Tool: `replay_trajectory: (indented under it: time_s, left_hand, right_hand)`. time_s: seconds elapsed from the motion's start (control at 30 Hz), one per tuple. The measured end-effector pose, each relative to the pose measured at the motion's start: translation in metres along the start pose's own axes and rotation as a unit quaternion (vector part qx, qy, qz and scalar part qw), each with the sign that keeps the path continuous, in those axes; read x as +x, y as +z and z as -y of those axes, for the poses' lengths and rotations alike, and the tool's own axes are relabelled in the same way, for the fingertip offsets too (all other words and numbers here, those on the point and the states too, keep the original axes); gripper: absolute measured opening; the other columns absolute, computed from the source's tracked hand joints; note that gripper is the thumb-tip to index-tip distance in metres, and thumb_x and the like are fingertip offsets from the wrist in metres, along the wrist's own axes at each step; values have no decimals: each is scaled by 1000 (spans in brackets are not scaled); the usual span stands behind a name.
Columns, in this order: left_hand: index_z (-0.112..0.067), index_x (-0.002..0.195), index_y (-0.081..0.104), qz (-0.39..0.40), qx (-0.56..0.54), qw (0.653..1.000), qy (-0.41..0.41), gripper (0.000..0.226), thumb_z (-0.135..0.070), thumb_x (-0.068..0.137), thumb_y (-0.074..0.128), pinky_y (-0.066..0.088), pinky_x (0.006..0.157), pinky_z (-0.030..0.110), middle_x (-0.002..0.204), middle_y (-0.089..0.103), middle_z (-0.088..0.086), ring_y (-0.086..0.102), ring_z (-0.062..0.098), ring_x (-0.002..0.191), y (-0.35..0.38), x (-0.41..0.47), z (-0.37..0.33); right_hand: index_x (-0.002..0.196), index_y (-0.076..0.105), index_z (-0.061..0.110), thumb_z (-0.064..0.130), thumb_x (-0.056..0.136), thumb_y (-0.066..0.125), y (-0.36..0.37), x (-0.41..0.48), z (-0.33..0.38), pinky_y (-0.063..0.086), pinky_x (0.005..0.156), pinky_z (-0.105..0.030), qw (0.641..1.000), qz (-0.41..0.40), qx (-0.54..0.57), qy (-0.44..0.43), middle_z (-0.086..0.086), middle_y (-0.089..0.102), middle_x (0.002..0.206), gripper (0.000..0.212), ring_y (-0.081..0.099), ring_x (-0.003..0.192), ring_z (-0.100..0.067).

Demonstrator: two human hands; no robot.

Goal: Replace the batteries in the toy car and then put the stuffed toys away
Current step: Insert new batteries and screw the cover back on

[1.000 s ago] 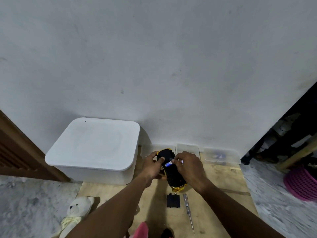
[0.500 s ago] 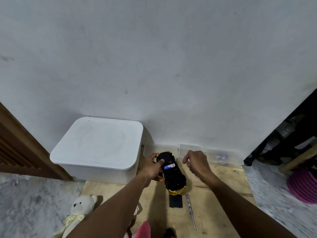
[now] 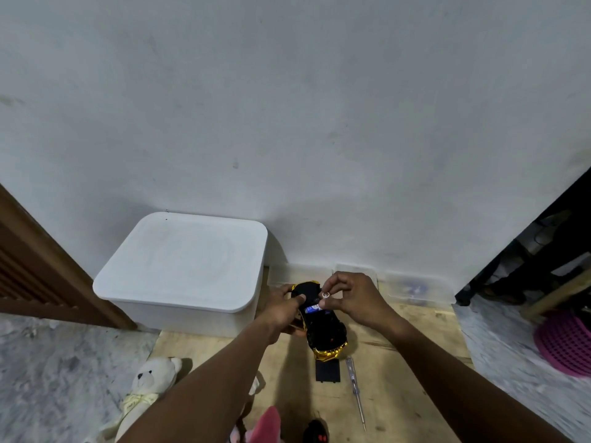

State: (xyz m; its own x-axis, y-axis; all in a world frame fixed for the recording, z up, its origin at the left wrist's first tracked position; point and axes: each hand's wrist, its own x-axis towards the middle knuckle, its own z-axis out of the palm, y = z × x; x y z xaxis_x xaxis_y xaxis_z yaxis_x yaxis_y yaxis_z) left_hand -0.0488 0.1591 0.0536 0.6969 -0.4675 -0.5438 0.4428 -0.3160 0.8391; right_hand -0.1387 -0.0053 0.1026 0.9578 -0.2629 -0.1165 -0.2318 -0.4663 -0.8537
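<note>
Left hand (image 3: 281,306) grips upturned toy car (image 3: 321,321); right hand (image 3: 355,297) pinches a battery (image 3: 326,295), label unreadable.

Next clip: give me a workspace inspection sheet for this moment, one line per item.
Surface: wooden board on marble floor.
Job's things: toy car upside down, one battery seated; battery cover and screwdriver on the board; white teddy lying left, pink toy at the bottom edge.
Clutter: clear small boxes along the wall.
Grippers: left hand steadies the car; right hand pinches a second battery.
Cables: nothing seen.
Surroundings: lidded white bin, pink basket.
</note>
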Motion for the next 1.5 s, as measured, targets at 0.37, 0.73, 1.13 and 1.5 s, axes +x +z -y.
replay_trajectory:
  time_s: [0.37,0.73,1.13,1.5]
  left_hand:
    - [-22,123,61,-11,2,1000,23,24,-19,100,56,63,66,46,101,71,16,72,34,75,0,3,-2]
    - [-21,121,63,-6,-1,999,34,22,-15,101,55,60,57,37,97,69,14,71,28,70,0,0,-7]
    - [-22,123,63,-12,13,998,59,25,-15,100,58,60,58,36,100,72,20,70,27,67,-2,2,-7]
    - [-20,136,53,-29,-27,999,21,36,-16,101,56,62,59,37,111,69,18,72,29,78,-15,2,1]
  right_hand:
    - [111,73,36,35,88,71,16,-5,-7,40,76,-14,954,61,-265,-126,18,63,107,23,57,95,-2]
    - [107,75,33,33,92,65,19,1,-6,53,84,-31,942,34,-296,-156,15,72,107,18,65,97,-7]
    - [103,74,33,23,79,68,20,3,2,54,78,-26,970,68,-226,-63,13,69,103,26,62,88,-4]
    - [101,61,23,-14,76,62,-2,2,10,57,72,-33,996,53,76,1,-11,65,98,45,70,85,-18]
